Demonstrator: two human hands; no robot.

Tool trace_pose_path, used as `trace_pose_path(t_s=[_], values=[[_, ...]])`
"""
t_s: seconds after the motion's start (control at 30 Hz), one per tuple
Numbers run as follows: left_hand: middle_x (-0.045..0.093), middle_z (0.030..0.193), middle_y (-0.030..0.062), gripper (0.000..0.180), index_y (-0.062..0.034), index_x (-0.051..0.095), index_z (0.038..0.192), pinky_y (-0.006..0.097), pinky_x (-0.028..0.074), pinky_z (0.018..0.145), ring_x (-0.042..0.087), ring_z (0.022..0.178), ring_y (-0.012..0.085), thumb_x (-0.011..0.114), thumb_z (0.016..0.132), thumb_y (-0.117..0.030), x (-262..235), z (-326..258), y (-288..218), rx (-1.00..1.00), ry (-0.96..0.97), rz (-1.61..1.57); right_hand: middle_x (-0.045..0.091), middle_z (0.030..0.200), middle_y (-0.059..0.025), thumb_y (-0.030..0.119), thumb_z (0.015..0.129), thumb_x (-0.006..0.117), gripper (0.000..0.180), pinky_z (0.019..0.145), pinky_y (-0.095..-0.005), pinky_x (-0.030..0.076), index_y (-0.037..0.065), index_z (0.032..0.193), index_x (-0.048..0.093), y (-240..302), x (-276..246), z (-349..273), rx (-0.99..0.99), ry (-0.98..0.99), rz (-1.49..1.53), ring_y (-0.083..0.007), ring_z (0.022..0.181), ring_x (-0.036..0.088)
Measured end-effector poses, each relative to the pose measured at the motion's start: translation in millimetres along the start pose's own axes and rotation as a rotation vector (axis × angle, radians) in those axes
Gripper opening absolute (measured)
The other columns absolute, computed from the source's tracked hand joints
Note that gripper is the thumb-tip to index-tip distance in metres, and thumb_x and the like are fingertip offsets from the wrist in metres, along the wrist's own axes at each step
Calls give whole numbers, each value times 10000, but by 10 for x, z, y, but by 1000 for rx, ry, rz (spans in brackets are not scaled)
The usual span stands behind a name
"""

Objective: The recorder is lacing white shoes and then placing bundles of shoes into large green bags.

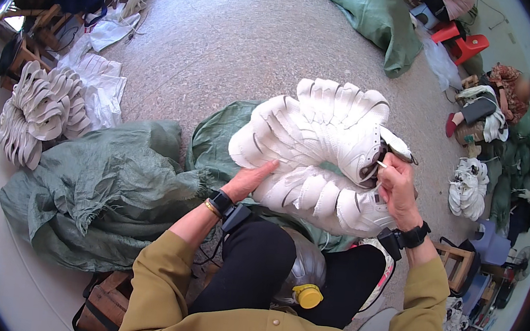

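A long curved row of white shoe uppers, nested one into another, lies across my lap and bends back on itself. My left hand grips its near left side, thumb on top and the other fingers hidden beneath. At the right end, the opening of one upper with a row of eyelets faces my right hand. That hand is closed in a pinch there, and a thin white lace-like piece sticks out from its fingers. A white tongue-like flap stands out just above it.
A clear bottle with a yellow cap stands between my thighs. Green woven sacks lie to my left, beside another pile of uppers. Far right, a person sits near more uppers and a red stool.
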State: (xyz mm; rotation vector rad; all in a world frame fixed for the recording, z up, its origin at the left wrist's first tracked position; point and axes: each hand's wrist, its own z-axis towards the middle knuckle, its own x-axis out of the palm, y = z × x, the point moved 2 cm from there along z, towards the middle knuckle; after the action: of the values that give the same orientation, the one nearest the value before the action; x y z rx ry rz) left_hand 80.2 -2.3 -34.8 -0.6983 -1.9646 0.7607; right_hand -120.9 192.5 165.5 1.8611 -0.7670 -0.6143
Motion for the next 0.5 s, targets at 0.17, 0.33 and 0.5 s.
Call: trace_pose_path(t_s=[0.17,0.33,0.5], values=[[622,1209,81,463,38,551,1265,310,474,919,581,1055,161,634,940,-281,-2,39,-153,69,-184,243,409,565,55,48,822,537,220,341,-206,249,116,634,445,-412,-88,328,74,-35,-69,-26,406,313],[670,1076,102,320,22,587,1184,339,484,878,598,999,186,601,931,-174,-41,34,-847,288,-225,594,456,561,38,99,815,603,182,390,-225,373,88,660,508,-931,-15,786,33,51,-127,-56,439,409],[663,806,199,172,-6,665,930,408,510,633,635,719,382,644,859,-161,443,-251,-1902,775,-270,1164,556,728,0,167,869,644,131,601,-274,508,44,848,602,-736,345,1224,-65,172,81,-88,629,532]])
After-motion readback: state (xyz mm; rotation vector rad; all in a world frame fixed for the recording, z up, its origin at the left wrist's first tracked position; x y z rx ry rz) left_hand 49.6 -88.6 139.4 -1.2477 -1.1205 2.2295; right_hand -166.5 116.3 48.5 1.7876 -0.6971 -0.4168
